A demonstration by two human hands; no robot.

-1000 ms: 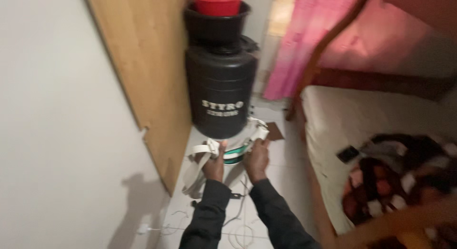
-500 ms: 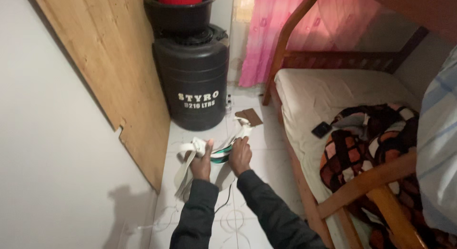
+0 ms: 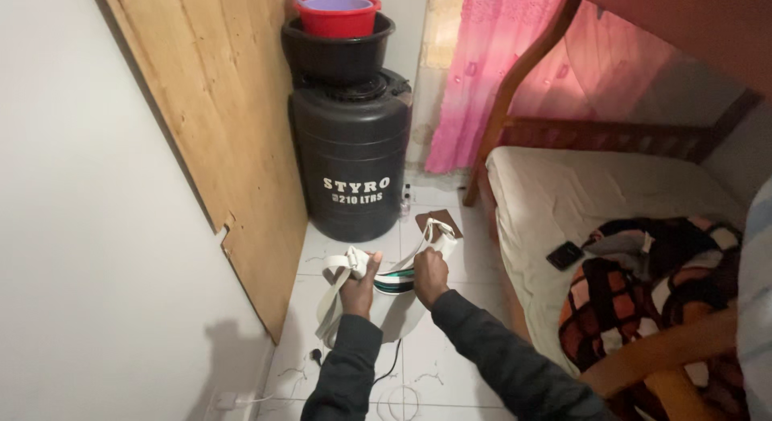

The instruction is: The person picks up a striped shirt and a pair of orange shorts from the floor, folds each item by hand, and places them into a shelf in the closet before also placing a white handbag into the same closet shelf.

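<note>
Both hands hold a white cloth bag [image 3: 386,296] with a green and black stripe above the tiled floor [image 3: 450,365]. The left hand [image 3: 358,286] is clamped on one strap, the right hand [image 3: 429,275] on the other. A black water tank [image 3: 351,160] stands just ahead, a wooden board [image 3: 233,131] leans on the left, and a bed [image 3: 587,204] is on the right.

matt cloth bag [image 3: 378,296], glossy plastic tank [image 3: 351,160]

Both arms reach forward and down, dark sleeves to the wrists; left hand [image 3: 356,288] and right hand [image 3: 428,275] are fisted (knuckles up), close together but not touching
</note>
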